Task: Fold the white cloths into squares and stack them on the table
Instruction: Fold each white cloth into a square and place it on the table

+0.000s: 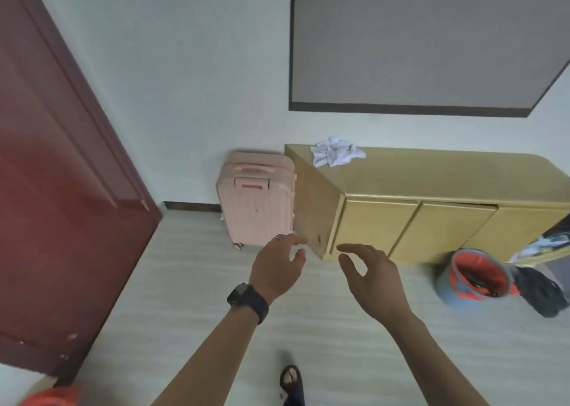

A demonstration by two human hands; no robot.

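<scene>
cloths (336,152): a crumpled white heap on the near-left corner of the cabinet top, unfolded; it lies up and ahead of both hands, well apart from them.
cabinet (431,177): low, yellow, along the wall; this looks to be the "table" of the task. its long axis runs left to right across the view, and the heap sits at its left end.
left hand (277,266): empty, fingers spread loosely, palm down, reaching forward over the floor; a watch (246,299) sits on its wrist.
right hand (370,273): empty too, thumb and fingers curved apart as if ready to take something.
key relation: the heap lies almost straight beyond the gap between the two hands, a little toward the right hand's side; neither hand is clearly nearer, though the right seems to have the shorter line to it. both must travel up and forward, so the person likely has to step closer first.
heap's axis: no clear long axis, since it is bunched; one flap trails right along the top.
count, cloths: one heap; it may hold more than one cloth, but at this range the folds blur together and the number cannot be told.
count, folded squares: none in sight, no stack begun.
count, hands: two, both bare and holding nothing.
other things: one pink suitcase (257,197) just left of the cabinet, one bucket (475,277) on the floor at the right, one red door (55,189) at the left.
step in hand: approach and reach for the heap; folding not yet started.
</scene>
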